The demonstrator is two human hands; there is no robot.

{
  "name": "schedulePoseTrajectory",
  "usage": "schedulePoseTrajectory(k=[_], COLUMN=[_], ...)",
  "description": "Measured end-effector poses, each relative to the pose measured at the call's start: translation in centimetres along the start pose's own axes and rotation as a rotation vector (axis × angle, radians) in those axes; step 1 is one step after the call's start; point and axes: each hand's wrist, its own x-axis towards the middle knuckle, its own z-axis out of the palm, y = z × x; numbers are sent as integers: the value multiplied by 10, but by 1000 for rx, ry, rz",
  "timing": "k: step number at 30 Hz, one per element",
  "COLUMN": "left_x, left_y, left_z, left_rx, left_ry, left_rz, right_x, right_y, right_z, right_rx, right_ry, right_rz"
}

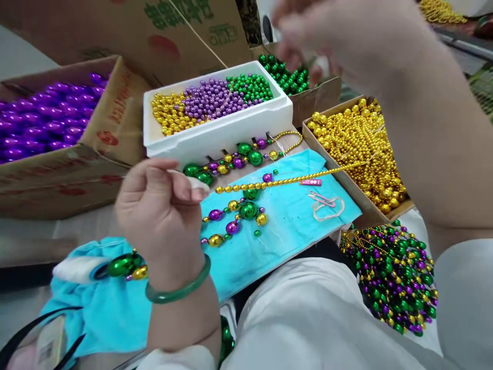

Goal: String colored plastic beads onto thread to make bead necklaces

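My left hand (162, 221), with a green bangle at the wrist and white wrapping on a finger, is closed at the end of a gold bead strand (285, 181). The strand stretches right across the blue cloth (277, 257) toward a box of gold beads (358, 149). Raised at the upper right, my right hand (308, 41) is blurred, with white wrapping on its fingertips; what it holds, if anything, cannot be made out. Below the strand lies a piece of strung green, gold and purple beads (248, 209). A similar strung piece (239, 162) rests behind it.
A white foam box (219, 126) holds gold, purple and green beads. Cartons of purple beads (50, 115) and green beads (287, 74) flank it. Pink-handled snips (322, 199) lie on the cloth. Finished-looking bead strands (396, 277) are heaped at lower right.
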Motion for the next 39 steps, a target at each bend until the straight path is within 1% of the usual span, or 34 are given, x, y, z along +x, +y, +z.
schedulePoseTrajectory(k=[2,3,4,5,7,9,10,12,15,17,19,21,23,25,27,29,30,32,35,37,39], left_x=[-6,-13,-21,-31,-51,-68,-74,-81,-84,-83,-81,-79,-78,-76,-76,-75,-74,-72,-68,-67,-66], left_y=[-20,-31,-42,-53,-71,-84,-89,-98,-109,-116,-122,-125,-126,-126,-126,-128,-129,-130,-129,-127,-125], left_z=[-22,-30,-35,-38,-35,-26,-20,-8,8,17,22,25,25,23,19,16,15,15,21,27,33], left_rx=[37,53,70,93,142,178,190,208,230,236,229,207,180,153,119,81,70,78,135,162,165], left_ry=[17,28,33,29,-10,-64,-89,-134,-190,-215,-242,-262,-247,-215,-203,-222,-240,-285,-383,-449,-493], left_rz=[-176,-270,-354,-428,-547,-634,-665,-707,-736,-754,-808,-896,-964,-995,-1024,-1063,-1079,-1092,-1079,-1065,-1061], right_x=[-29,-45,-63,-82,-121,-158,-174,-198,-213,-213,-209,-207,-207,-210,-215,-221,-224,-229,-227,-219,-209], right_y=[40,62,84,105,141,164,172,182,192,196,198,197,193,188,185,183,183,181,175,169,165], right_z=[-7,-6,-2,5,24,45,55,71,90,101,110,115,112,103,88,75,70,67,79,92,104], right_rx=[-101,-176,-274,-333,-419,-541,-602,-622,-647,-721,-805,-868,-889,-857,-767,-619,-518,-288,4,107,174], right_ry=[-19,-64,-114,-218,-403,-493,-479,-388,-256,-240,-292,-385,-479,-562,-644,-688,-677,-582,-411,-372,-375], right_rz=[57,133,243,293,353,441,474,502,426,354,323,332,374,446,523,562,557,514,451,452,458])
